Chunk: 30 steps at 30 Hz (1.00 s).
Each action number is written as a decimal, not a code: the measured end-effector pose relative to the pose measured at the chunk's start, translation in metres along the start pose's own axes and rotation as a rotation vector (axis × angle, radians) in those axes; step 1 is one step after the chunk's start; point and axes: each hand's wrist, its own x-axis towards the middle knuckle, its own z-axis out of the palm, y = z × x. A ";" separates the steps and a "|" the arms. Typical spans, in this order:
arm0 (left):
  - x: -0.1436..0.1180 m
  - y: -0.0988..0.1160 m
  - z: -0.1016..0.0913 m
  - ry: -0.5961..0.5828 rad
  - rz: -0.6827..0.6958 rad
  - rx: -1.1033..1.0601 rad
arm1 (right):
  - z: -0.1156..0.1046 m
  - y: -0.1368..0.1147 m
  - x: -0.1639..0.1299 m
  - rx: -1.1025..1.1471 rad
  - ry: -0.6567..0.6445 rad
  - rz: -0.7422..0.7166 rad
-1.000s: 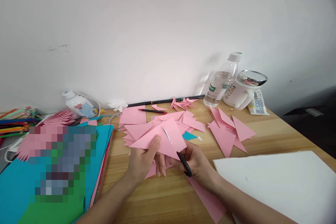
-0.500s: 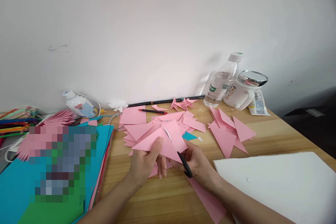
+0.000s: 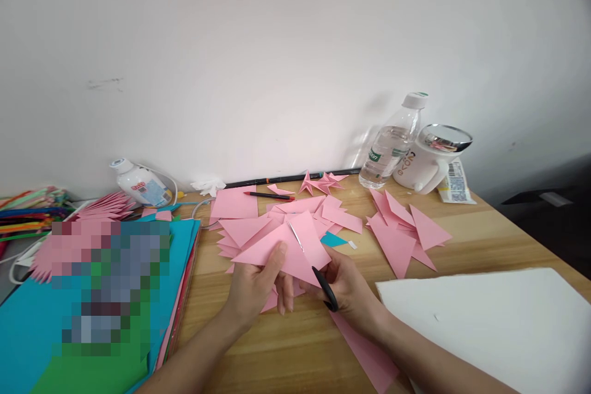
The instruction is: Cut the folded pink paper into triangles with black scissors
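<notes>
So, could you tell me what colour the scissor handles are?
Black scissor handles, seen in the head view.

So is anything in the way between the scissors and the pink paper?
Nothing visible. The left hand holds the pink paper up, and the scissors in the right hand already have their blade against the sheet. Other pink pieces lie apart on the wooden table.

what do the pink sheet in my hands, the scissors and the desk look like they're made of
Pink sheet: thin matte paper, going by its sharp folds and cut edges. Scissors: shiny blades, likely steel; black handle, probably plastic. Desk: light wood grain, though solid wood or laminate is hard to tell.
</notes>
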 end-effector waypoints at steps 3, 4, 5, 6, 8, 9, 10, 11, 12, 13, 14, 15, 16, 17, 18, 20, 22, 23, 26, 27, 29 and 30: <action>0.000 0.000 0.000 0.001 -0.001 -0.001 | 0.000 -0.001 0.000 -0.011 0.013 0.014; 0.000 0.000 0.000 0.001 -0.002 -0.002 | 0.000 -0.001 0.000 -0.012 0.018 0.015; 0.000 0.001 0.000 0.002 -0.002 -0.002 | 0.000 -0.001 0.000 -0.011 0.023 0.012; 0.000 0.002 0.001 0.003 -0.003 -0.002 | 0.001 -0.002 0.000 -0.008 0.027 0.008; -0.001 0.003 0.001 0.008 -0.003 -0.003 | 0.001 -0.002 0.000 -0.001 0.035 0.000; -0.001 0.004 0.002 0.009 -0.003 -0.004 | 0.001 -0.002 0.000 0.000 0.042 -0.002; -0.001 0.005 0.002 0.008 -0.004 -0.003 | 0.002 -0.002 0.001 -0.003 0.046 -0.002; -0.001 0.005 0.003 0.006 -0.004 -0.004 | 0.002 -0.002 0.001 -0.009 0.051 0.000; -0.001 0.005 0.003 0.006 -0.004 -0.006 | 0.002 -0.002 0.001 -0.017 0.053 0.003; -0.001 0.005 0.003 0.005 -0.004 -0.010 | 0.001 -0.002 0.001 -0.023 0.056 0.004; 0.000 0.005 0.003 0.005 -0.005 -0.015 | 0.001 -0.002 0.001 -0.031 0.057 0.006; 0.000 0.005 0.002 0.003 -0.005 -0.019 | 0.001 -0.002 0.001 -0.039 0.058 0.007; 0.000 0.004 0.002 0.001 -0.004 -0.023 | 0.001 -0.002 0.001 -0.049 0.059 0.009; 0.001 0.004 0.001 -0.004 -0.001 -0.027 | 0.001 -0.003 0.001 -0.062 0.060 0.012; 0.001 0.003 0.001 -0.009 0.002 -0.029 | 0.001 -0.004 0.001 -0.075 0.058 0.017; 0.001 0.002 0.000 -0.019 0.004 -0.027 | 0.001 -0.005 0.001 -0.099 0.051 0.026; 0.001 0.002 0.000 -0.019 0.000 -0.020 | 0.002 -0.006 0.001 -0.111 0.049 0.028; 0.001 0.002 0.000 -0.019 -0.002 -0.014 | 0.002 -0.006 0.001 -0.111 0.050 0.028; 0.001 0.002 0.001 0.007 0.006 0.007 | 0.001 -0.006 0.001 -0.096 0.060 0.022; 0.002 0.002 0.000 0.034 0.015 0.018 | 0.001 -0.006 0.001 -0.092 0.062 0.017; 0.004 0.002 -0.001 0.117 0.033 0.041 | -0.001 -0.007 0.000 -0.091 0.061 0.014; 0.005 0.002 -0.002 0.177 0.042 0.049 | -0.002 -0.007 0.000 -0.092 0.053 0.014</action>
